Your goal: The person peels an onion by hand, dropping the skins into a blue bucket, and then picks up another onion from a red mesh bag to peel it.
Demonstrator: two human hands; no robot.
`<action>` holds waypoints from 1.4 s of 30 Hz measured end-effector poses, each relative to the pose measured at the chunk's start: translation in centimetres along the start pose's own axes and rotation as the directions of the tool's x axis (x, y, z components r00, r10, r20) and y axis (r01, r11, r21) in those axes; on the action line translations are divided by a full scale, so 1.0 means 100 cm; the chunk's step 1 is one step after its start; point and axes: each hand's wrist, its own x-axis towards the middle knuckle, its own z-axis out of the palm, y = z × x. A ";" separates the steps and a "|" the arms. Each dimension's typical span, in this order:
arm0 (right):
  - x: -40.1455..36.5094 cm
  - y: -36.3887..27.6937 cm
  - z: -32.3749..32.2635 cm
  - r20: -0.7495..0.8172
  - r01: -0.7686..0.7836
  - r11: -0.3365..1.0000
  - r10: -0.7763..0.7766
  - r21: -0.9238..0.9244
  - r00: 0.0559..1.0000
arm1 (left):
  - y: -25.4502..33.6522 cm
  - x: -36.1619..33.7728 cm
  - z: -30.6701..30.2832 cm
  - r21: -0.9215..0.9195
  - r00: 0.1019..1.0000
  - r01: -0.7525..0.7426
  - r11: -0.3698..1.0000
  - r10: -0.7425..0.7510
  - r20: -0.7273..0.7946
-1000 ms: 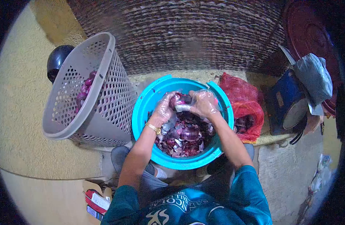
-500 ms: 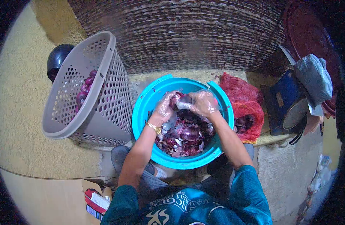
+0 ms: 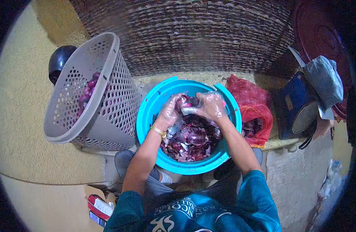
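Observation:
Both my hands wear clear plastic gloves and are raised over a turquoise tub (image 3: 185, 168). My left hand (image 3: 172, 111) is closed round a red onion (image 3: 181, 103). My right hand (image 3: 211, 107) is closed beside it, with its thumb towards the onion; a pale object (image 3: 189, 111) lies at that thumb, too small to identify. Below my hands, onion skins (image 3: 191, 152) fill the tub, with a whole red onion (image 3: 196, 137) on top.
At the left stands a grey perforated basket (image 3: 122, 96) with several red onions (image 3: 87, 92) inside. Right of the tub are a red mesh sack (image 3: 249, 92) and a blue scale (image 3: 296, 100) with a plastic bag (image 3: 323, 81) over it. A black round object (image 3: 61, 62) sits behind the basket.
My right hand has turned slightly against the onion, its fingers shifting a little. My left hand has stayed nearly in place.

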 end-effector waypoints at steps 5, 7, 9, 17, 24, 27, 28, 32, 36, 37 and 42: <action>0.000 0.000 0.000 0.004 0.020 1.000 -0.020 -0.010 1.000 | -0.003 0.007 -0.010 0.002 0.999 -0.003 1.000 0.003 0.033; 0.000 0.003 0.004 -0.028 0.043 0.999 -0.043 -0.017 0.999 | -0.003 0.008 -0.011 -0.015 0.999 -0.005 1.000 0.006 0.034; 0.000 0.002 0.005 -0.013 0.035 0.999 -0.036 -0.031 0.999 | -0.002 0.005 -0.008 0.008 1.000 -0.012 1.000 0.012 0.024; 0.002 -0.006 -0.001 0.060 0.003 1.000 -0.004 0.018 0.998 | -0.002 0.004 -0.008 0.046 1.000 -0.020 0.999 0.021 -0.009; 0.002 0.002 0.007 0.145 0.091 0.996 -0.088 -0.012 0.986 | 0.001 -0.005 0.008 0.024 0.999 -0.036 0.999 0.036 0.003; 0.000 0.008 0.009 0.115 0.087 0.996 -0.083 -0.025 0.990 | -0.002 0.007 -0.010 0.058 1.000 -0.026 0.998 0.027 -0.016; 0.000 0.006 0.005 0.099 0.047 0.999 -0.044 -0.019 0.994 | -0.003 0.010 -0.014 0.114 0.999 -0.038 0.993 0.041 -0.025; 0.000 -0.005 -0.015 0.108 -0.017 0.999 0.021 -0.039 0.994 | -0.005 0.002 -0.003 0.192 0.997 -0.030 0.981 0.042 -0.059; 0.000 -0.001 -0.011 0.071 0.060 0.998 -0.058 -0.031 0.996 | -0.004 0.002 -0.004 0.241 0.993 0.047 0.969 -0.020 -0.113; 0.001 0.000 -0.009 0.087 0.080 0.996 -0.077 -0.034 0.993 | -0.004 0.005 -0.008 0.259 0.996 0.057 0.964 -0.037 -0.084; 0.000 0.004 0.000 0.066 0.117 0.992 -0.114 -0.046 0.991 | -0.006 0.007 -0.010 0.262 0.993 0.102 0.960 -0.082 -0.086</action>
